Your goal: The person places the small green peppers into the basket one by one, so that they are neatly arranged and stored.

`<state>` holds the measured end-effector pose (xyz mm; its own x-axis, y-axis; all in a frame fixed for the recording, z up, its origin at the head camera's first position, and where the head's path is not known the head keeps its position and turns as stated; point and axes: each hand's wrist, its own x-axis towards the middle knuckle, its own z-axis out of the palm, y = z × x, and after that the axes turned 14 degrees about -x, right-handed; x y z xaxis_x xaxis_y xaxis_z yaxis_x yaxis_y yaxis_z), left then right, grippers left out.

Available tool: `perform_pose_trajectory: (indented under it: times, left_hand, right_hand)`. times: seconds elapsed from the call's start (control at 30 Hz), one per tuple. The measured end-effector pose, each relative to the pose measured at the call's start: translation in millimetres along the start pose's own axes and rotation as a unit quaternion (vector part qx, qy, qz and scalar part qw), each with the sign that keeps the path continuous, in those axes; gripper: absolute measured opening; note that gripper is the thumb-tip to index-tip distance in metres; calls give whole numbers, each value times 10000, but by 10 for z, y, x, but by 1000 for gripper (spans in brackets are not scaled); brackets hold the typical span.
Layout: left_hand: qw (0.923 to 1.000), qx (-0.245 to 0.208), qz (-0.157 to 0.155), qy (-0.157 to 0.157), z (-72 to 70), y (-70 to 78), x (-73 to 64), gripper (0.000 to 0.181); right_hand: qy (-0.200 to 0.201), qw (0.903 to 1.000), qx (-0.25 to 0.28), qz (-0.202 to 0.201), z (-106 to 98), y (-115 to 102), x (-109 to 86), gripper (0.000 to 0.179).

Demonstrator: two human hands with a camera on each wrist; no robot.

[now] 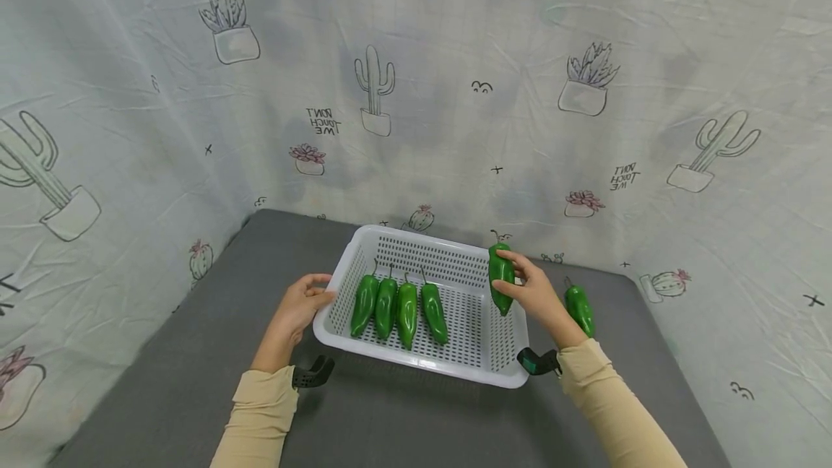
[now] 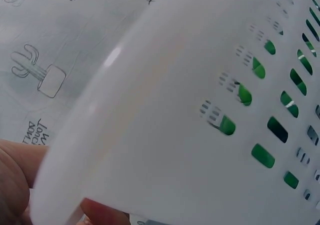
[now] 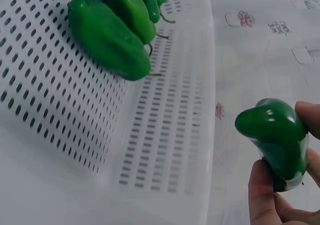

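A white perforated plastic basket stands on the table, with several green peppers lying side by side in its left half. My left hand grips the basket's left rim; in the left wrist view the fingers show on either side of the rim. Between thumb and fingers, my right hand holds another green pepper, stem up, over the basket's right end. The right wrist view shows the held pepper from its tip, beyond the basket wall.
One more green pepper lies on the grey table right of the basket, partly behind my right forearm. A pale curtain printed with cacti hangs behind and along both sides. Each wrist wears a black camera mount.
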<state>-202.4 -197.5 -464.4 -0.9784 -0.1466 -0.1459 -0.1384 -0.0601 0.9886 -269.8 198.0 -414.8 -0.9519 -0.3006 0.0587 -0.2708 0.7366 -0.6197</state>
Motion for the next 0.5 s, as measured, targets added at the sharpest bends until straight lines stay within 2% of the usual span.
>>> perform_pose_trajectory:
  times: [0.2,0.5]
  left_hand:
    - [10000,45,-41,10,-1,-4,5,43]
    - [9999,75,-15,73,4,-31,21,43]
  right_hand:
    - [-177,9998,-54,-24,121,-73,70,61]
    - [-556,9980,28,309,360,-165,155,60]
